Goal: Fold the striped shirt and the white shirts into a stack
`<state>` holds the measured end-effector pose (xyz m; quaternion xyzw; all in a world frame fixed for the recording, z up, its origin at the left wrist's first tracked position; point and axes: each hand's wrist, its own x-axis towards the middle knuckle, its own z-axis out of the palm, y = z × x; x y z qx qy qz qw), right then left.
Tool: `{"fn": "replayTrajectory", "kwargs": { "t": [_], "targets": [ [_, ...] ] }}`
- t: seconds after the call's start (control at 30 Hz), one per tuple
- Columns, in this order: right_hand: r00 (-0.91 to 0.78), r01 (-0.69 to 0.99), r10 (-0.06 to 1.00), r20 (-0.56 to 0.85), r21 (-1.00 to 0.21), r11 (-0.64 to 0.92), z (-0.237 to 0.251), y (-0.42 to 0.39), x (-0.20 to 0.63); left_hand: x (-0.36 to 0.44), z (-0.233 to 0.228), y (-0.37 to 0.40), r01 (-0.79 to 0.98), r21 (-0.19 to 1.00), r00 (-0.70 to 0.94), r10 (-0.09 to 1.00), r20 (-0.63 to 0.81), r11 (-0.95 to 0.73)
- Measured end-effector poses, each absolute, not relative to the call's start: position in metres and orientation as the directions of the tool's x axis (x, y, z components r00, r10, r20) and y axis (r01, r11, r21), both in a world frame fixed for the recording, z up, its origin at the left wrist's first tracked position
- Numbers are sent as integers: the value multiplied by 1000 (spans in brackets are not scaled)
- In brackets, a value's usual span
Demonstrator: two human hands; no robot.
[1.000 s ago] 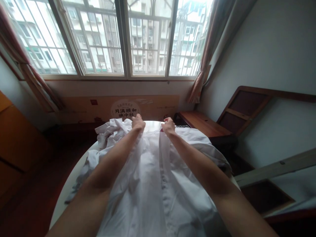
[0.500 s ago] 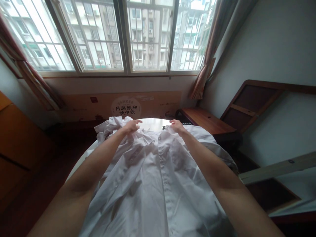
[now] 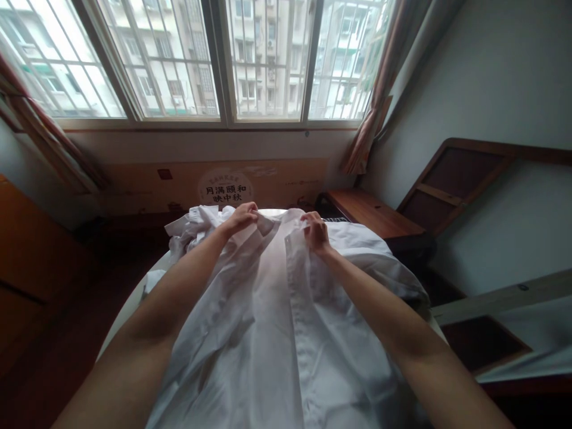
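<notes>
While both bare arms stretch forward from the bottom of the view, the two hands grip the far end of a white button-front shirt (image 3: 277,322) that lies spread over a pale round desk (image 3: 129,304). The left hand (image 3: 241,217) is closed on a fold of the cloth at the shirt's top left edge, fingers curled over the fabric. The right hand (image 3: 316,231) is pinched shut on the other front edge, just beside the strip of buttons, and the two hands sit near each other with a band of shirt between them. From the hands back toward the person, the shirt runs down the middle of the desk under both forearms. Just left of the left hand lies a heap of crumpled white cloth (image 3: 192,229). Beyond the hands, a tan cardboard panel (image 3: 226,186) with a round printed label leans against the wall under a wide barred window (image 3: 223,59). To the right of the right hand stands a low brown wooden side table (image 3: 373,214), and further right a dark wooden frame (image 3: 447,190) leans on the wall.
</notes>
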<state>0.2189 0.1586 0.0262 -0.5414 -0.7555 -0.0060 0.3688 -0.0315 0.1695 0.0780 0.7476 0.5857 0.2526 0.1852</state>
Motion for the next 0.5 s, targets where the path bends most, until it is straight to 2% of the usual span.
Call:
{"fn": "replayTrajectory", "kwargs": {
  "t": [0.07, 0.13, 0.17, 0.23, 0.3, 0.37, 0.43, 0.5],
  "targets": [
    [-169, 861, 848, 502, -344, 375, 28, 155, 213, -29, 79, 164, 872, 436, 86, 945, 314, -224],
    [-237, 892, 898, 370, -283, 352, 30, 145, 204, -29, 76, 155, 939, 251, 119, 909, 400, -234],
    [-264, 898, 901, 343, -254, 360, 31, 136, 199, -30, 75, 151, 946, 187, 176, 905, 388, -264],
    [-358, 859, 845, 397, -214, 465, 33, 107, 185, -36, 75, 143, 939, 143, 252, 907, 337, -314],
    [-562, 700, 678, 473, -165, 695, 35, 66, 167, -48, 81, 136, 933, 184, 235, 911, 340, -309],
    [-767, 413, 400, 502, -90, 906, 37, 21, 146, -64, 90, 126, 938, 231, 161, 917, 366, -257],
    [-861, 177, 159, 482, -8, 984, 35, -19, 123, -80, 98, 108, 952, 241, 89, 926, 367, -187],
    [-887, 41, 3, 462, 73, 997, 30, -44, 100, -93, 101, 85, 958, 224, 108, 950, 294, -179]
  ]
}}
